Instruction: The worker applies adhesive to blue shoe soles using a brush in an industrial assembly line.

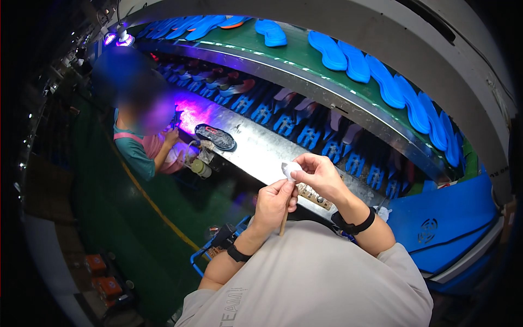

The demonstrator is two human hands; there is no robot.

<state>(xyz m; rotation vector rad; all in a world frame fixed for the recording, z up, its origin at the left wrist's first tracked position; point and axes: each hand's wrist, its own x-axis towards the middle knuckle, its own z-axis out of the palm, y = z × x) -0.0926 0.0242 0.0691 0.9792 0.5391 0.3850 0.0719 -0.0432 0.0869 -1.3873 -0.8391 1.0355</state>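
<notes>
Close in front of my body, my left hand (274, 205) is closed round a thin brown stick (284, 222), whose lower end points down toward my shirt. At the stick's upper end is a crumpled white wad (289, 169), cloth or paper, with a greyish tip. My right hand (320, 175) pinches this wad between thumb and fingers, just above my left hand. Whether the stick has a brush head under the wad is hidden. Behind my hands, on the metal ledge, lies a tan patterned item (314, 197), partly covered by my right hand.
A dark shoe sole (216, 137) lies on the metal ledge (256, 152). Blue soles (357, 61) line a green conveyor (305, 57) above several blue shoe holders (309, 137). A co-worker (133, 144) works at the left under purple lamps. A blue machine cover (444, 223) stands at right.
</notes>
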